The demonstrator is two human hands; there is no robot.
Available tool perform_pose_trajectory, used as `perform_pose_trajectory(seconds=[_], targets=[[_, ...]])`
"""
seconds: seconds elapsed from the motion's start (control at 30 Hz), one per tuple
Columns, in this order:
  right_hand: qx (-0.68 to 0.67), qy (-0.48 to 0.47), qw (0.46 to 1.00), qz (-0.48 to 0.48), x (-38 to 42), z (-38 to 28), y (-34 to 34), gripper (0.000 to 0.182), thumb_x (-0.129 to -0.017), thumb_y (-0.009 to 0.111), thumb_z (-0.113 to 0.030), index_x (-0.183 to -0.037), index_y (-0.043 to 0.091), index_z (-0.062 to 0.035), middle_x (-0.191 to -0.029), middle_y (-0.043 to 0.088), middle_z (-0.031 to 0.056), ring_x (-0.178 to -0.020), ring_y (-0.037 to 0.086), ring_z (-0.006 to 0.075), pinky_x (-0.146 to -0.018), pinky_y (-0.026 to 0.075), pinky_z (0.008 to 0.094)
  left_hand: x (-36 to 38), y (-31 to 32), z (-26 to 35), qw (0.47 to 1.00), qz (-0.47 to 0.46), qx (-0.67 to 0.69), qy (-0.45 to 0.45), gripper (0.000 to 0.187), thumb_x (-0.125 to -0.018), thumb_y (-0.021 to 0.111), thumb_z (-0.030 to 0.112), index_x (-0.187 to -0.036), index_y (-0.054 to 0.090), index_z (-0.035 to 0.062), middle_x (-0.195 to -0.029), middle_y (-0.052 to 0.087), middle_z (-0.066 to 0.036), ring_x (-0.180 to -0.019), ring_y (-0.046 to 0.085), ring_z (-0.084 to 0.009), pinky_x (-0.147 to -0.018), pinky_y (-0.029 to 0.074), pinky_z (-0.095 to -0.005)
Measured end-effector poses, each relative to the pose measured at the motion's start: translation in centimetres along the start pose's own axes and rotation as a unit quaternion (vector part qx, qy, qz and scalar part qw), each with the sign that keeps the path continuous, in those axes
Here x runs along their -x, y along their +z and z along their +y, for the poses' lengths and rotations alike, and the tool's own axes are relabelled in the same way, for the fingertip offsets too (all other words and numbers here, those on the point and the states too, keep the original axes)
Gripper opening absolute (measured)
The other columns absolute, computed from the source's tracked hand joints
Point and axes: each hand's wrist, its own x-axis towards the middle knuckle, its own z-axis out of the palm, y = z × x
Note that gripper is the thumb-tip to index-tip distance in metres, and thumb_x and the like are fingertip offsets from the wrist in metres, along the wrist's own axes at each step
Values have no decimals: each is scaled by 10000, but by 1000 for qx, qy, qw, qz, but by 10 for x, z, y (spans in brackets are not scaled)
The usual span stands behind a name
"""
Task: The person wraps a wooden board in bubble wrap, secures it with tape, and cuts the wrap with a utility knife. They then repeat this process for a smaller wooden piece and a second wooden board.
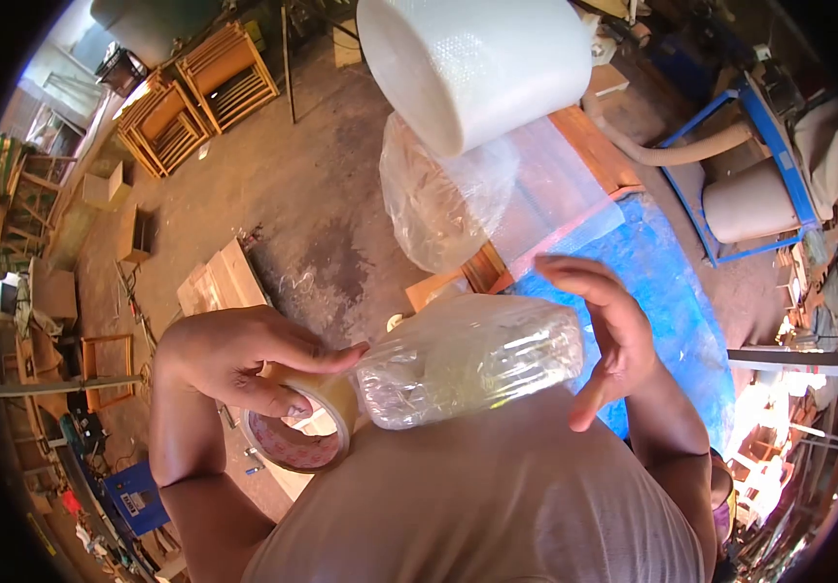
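A bundle wrapped in clear, shiny plastic (pixel 472 360) is in front of my chest, against my shirt. My left hand (pixel 263 364) grips a wide roll of tape (pixel 297 457), with the thumb and fingers over its rim, at the left end of the bundle. At the bundle's right end my right hand (pixel 609 335) is open, its fingers spread and curved, with nothing seen in it. What supports the bundle from below is hidden.
Ahead stands a large roll of bubble wrap (pixel 497 73) beside a crumpled clear plastic bag (pixel 438 199). Blue sheeting (pixel 672 291) lies to the right, near a blue metal frame (pixel 779 146). Wooden frames (pixel 229 78) stand at the upper left.
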Motion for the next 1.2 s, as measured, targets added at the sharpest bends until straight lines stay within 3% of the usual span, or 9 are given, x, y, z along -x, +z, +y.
perform_pose_trajectory(seconds=[0.13,0.27,0.33,0.5,0.63,0.7,0.8,0.97,1.2], targets=[[78,26,990,-115,-11,-5,-8,864,-553,899,-414,-1215,588,45,-1181,637,188,-1026,632,333,-874,501,394,7,7,-5,999,37,-5,11,663,-825,700,124,-1410,422,-19,-1145,641,-223,-834,670,-283,-726,492,-303],[58,-49,986,-147,-33,-9,-14,861,-544,906,-380,-1220,588,49,-1153,648,182,-1018,639,339,-856,512,401,7,11,-3,997,70,5,-27,618,-845,713,171,-1347,461,-88,-1199,606,-262,-988,655,-329,-816,484,-314],[77,-6,982,-171,-59,-26,-6,859,-538,901,-394,-1209,591,42,-1178,633,185,-1018,640,337,-863,516,408,7,12,-9,997,69,-13,11,674,-813,687,115,-1419,414,5,-1155,644,-201,-635,574,-270,-634,472,-302],[138,10,928,-347,-78,-37,-3,692,-799,721,-358,-1356,473,-31,-1198,611,200,-1014,625,357,-816,534,424,7,15,-14,995,96,-11,16,673,-820,688,129,-1427,412,34,-1166,643,-192,-649,590,-189,-621,466,-313],[188,34,904,-382,-92,-51,1,724,-785,715,-379,-1356,466,-10,-1264,571,204,-1101,595,351,-889,515,418,5,17,-22,993,114,-2,19,666,-821,690,123,-1421,418,31,-1204,634,-186,-711,609,-163,-645,475,-303],[189,-99,908,-359,-104,-52,18,745,-795,682,-412,-1361,451,13,-1332,519,209,-1212,531,340,-981,471,413,5,16,-22,992,118,-3,38,664,-820,693,121,-1418,422,28,-1211,633,-187,-734,617,-165,-655,478,-300],[236,-96,862,-437,-106,-50,30,750,-822,640,-445,-1366,436,30,-1387,468,212,-1284,472,331,-1042,425,412,4,15,-21,993,117,13,26,665,-816,697,113,-1417,425,28,-1209,631,-199,-773,627,-158,-667,480,-297],[271,-20,855,-443,-103,-46,1,728,-838,626,-473,-1341,466,28,-1331,529,202,-1217,531,329,-1004,456,407,8,16,-21,991,126,19,28,653,-806,688,89,-1406,439,24,-1230,622,-201,-812,646,-162,-679,483,-291],[258,47,869,-420,-113,-47,-20,816,-692,725,-563,-1214,557,42,-1185,619,185,-1088,603,347,-903,505,399,5,16,-28,988,140,5,66,659,-801,696,92,-1405,441,21,-1261,608,-194,-859,639,-134,-691,481,-281]])
